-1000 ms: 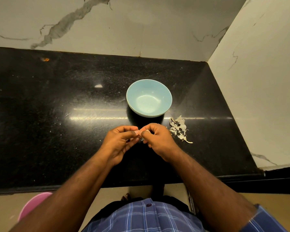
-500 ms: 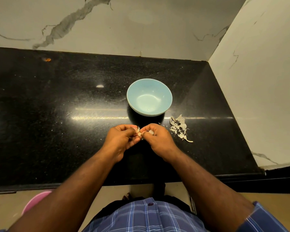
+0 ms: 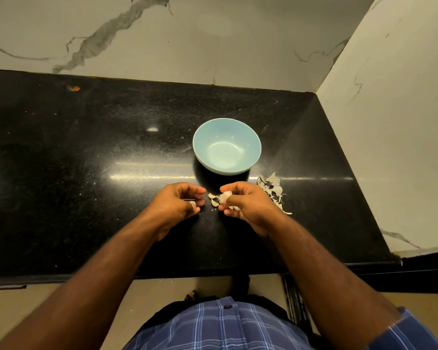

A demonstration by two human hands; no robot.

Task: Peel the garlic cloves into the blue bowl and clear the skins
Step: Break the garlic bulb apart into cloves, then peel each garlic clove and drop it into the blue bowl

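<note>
Left hand (image 3: pixel 178 202) and right hand (image 3: pixel 245 203) side by side, slightly apart, fingers curled inward.

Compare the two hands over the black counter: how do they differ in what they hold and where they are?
The right hand grips a cluster of garlic cloves; the left hand pinches only one small piece. The right hand lies beside the pile of skins; the left hand has bare counter beside it. Both have curled fingers and sit just in front of the blue bowl.

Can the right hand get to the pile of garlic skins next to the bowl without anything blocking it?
Probably yes. The garlic skins lie on the black counter right beside the right hand, with nothing between them. But its fingers are already holding garlic pieces, so it would likely need to put those down first.
</note>
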